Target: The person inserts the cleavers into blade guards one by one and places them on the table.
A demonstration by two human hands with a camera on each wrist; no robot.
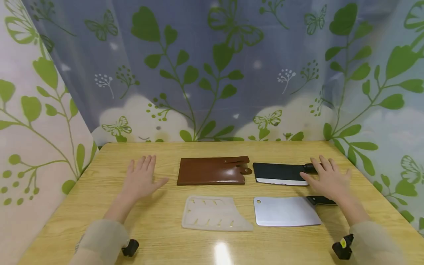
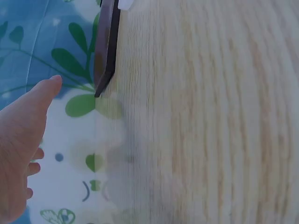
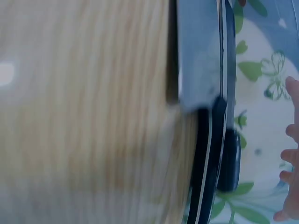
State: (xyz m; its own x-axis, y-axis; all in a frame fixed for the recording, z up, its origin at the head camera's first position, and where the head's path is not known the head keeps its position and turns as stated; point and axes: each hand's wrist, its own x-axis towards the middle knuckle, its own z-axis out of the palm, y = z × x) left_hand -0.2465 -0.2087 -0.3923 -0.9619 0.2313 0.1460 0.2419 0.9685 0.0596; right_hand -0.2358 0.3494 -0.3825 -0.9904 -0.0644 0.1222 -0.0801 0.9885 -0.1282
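1. My left grip (image 1: pixel 141 181) is spread left of the brown rectangular leather sheath (image 1: pixel 210 171).
2. Right of it, my right grip (image 1: pixel 330 181) is spread near the black-bladed cleaver (image 1: pixel 279 172) and silver steel cleaver (image 1: pixel 285 211).
3. Nearer me than it lies the translucent white plastic guard (image 1: pixel 212 213).

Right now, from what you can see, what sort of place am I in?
Probably an indoor tabletop workspace, arranged for a demonstration rather than everyday cooking: leaf-print fabric hangs behind a wood-grain table, where a silver cleaver and a black-bladed cleaver lie neatly set apart.
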